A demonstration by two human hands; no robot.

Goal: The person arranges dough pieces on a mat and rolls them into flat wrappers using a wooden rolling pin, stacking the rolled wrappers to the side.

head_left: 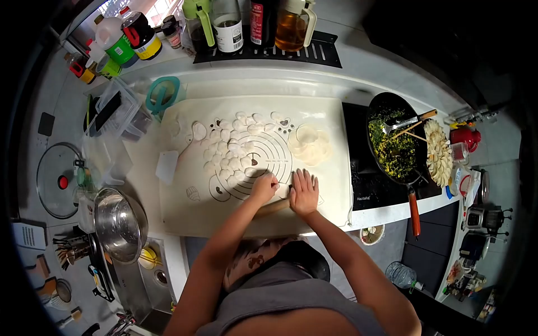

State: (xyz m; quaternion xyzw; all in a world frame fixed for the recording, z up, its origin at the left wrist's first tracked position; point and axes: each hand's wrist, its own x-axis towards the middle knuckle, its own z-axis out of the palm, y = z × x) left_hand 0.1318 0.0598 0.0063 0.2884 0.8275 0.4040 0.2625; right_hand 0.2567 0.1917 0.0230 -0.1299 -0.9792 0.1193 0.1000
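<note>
My left hand (264, 188) is closed, its curled fingers at the edge of a small piece of dough (283, 192) on the mat. My right hand (304, 193) lies flat with fingers stretched forward, its palm over the end of a wooden rolling pin (273, 208). The pin slants across the mat just below the dough, partly hidden by my hands and forearm. Many small flattened dough pieces (232, 147) are spread over the printed rings of the pastry mat (330, 115). To their right is an overlapping pile of thin round wrappers (311, 144).
At right, a black wok (397, 168) of chopped green and yellow filling sits on the cooktop, with a spatula and chopsticks. Beside it is a tray of dumplings (437, 151). A white scraper (166, 167) lies left; a steel bowl (119, 224) stands near the sink. Bottles (228, 31) line the back.
</note>
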